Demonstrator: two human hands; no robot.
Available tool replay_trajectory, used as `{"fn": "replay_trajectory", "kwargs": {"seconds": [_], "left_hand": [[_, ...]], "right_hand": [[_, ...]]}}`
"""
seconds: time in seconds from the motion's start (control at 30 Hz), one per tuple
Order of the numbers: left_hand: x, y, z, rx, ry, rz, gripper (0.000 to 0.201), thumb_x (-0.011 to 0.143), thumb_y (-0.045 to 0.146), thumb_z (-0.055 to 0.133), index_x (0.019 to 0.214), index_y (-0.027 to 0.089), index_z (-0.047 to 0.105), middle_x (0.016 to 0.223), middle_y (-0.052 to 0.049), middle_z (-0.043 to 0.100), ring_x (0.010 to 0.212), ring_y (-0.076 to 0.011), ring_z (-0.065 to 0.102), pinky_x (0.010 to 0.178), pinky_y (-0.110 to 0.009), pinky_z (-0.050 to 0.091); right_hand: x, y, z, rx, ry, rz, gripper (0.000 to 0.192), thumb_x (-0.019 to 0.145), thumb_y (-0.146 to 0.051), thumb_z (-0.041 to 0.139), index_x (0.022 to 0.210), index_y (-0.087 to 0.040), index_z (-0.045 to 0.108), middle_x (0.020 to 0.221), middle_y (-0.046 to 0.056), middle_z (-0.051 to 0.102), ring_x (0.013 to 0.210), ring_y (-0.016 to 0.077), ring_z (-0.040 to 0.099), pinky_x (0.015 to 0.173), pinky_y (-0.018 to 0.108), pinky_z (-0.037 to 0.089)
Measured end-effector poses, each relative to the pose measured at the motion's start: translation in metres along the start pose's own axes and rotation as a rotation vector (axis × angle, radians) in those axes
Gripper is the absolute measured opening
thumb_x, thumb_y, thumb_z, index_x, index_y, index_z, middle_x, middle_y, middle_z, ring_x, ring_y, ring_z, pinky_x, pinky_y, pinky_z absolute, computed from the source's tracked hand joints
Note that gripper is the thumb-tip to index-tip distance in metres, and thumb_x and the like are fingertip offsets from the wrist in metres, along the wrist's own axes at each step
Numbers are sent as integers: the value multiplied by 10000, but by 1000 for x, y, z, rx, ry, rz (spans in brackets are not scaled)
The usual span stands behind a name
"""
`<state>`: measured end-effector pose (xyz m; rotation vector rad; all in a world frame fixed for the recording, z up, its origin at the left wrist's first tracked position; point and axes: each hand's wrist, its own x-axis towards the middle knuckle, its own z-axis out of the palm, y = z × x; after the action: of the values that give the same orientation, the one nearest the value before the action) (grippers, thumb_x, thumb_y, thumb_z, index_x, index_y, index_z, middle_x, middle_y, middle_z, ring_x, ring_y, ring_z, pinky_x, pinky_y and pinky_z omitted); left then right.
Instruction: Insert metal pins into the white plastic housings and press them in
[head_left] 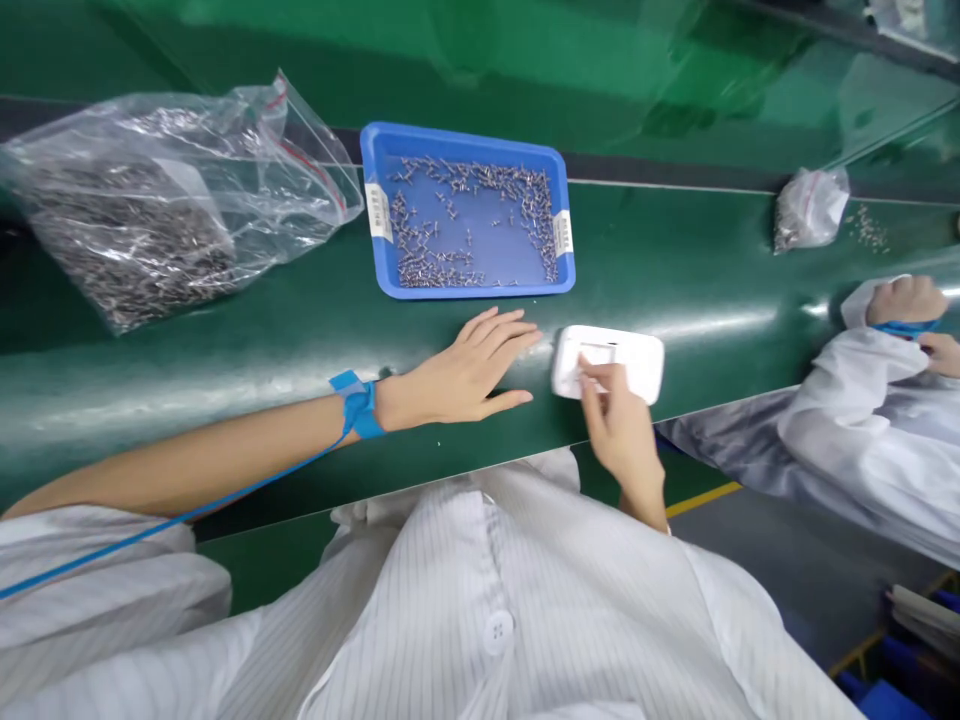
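Note:
A white rectangular plastic piece with rounded corners (643,362) lies on the green bench, a shallow recess in its left part. Over that recess is my right hand (621,425), thumb and forefinger pinched together; whatever is between the fingertips is too small to make out. My left hand (461,378) rests palm down, fingers stretched out and apart, just left of the white piece without touching it. Around my left wrist goes a blue strap (361,406) with a cord. Beyond my hands stands a blue tray (480,292) holding many small metal screws.
A large zip bag of screws (142,230) lies at the left. Further right are a smaller bag of screws (806,212) and a few loose ones (868,230). A co-worker's hand (907,300) and white sleeve (847,375) reach in at the right.

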<state>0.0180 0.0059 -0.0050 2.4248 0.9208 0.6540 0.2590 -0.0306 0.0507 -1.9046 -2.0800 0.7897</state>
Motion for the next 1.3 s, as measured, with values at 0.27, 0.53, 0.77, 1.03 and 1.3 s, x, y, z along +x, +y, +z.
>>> {"fn": "replay_trajectory", "kwargs": {"seconds": [0.27, 0.53, 0.77, 1.03, 1.3], "left_hand": [[-3, -5, 8, -20, -29, -17, 737, 984, 515, 463, 1530, 56, 276, 1529, -206, 416, 1469, -373, 312, 1241, -559, 160], [2, 1, -7, -70, -114, -87, 859, 901, 599, 544, 1538, 80, 290, 1550, -175, 406, 1500, -384, 229, 1237, -598, 14], [1, -1, -6, -73, -127, -81, 885, 890, 605, 555, 1548, 85, 271, 1552, -175, 402, 1506, -382, 217, 1235, -597, 9], [1, 3, -5, -70, -94, -117, 861, 878, 552, 602, 1541, 96, 298, 1554, -162, 409, 1495, -385, 244, 1240, -597, 24], [1, 1, -5, -97, -96, -119, 888, 880, 550, 578, 1580, 132, 227, 1512, -141, 469, 1500, -385, 231, 1231, -604, 16]], "right_hand": [[-4, -53, 19, 113, -100, -203, 243, 1007, -358, 476, 1144, -210, 611, 1014, 14, 754, 588, 94, 624, 558, 235, 424], [15, -54, 21, -322, -13, -329, 206, 970, -279, 515, 916, -211, 702, 808, 6, 746, 625, 134, 637, 515, 275, 280], [17, -59, 33, -374, 76, -346, 254, 990, -303, 489, 882, -201, 694, 722, 0, 721, 583, 124, 612, 497, 285, 237], [15, -56, 39, -398, 182, -335, 262, 985, -333, 526, 826, -203, 688, 647, -5, 703, 555, 127, 626, 488, 274, 239], [21, -61, 32, -389, 29, -238, 250, 980, -364, 514, 900, -210, 693, 690, 3, 719, 556, 145, 626, 503, 283, 221]]}}
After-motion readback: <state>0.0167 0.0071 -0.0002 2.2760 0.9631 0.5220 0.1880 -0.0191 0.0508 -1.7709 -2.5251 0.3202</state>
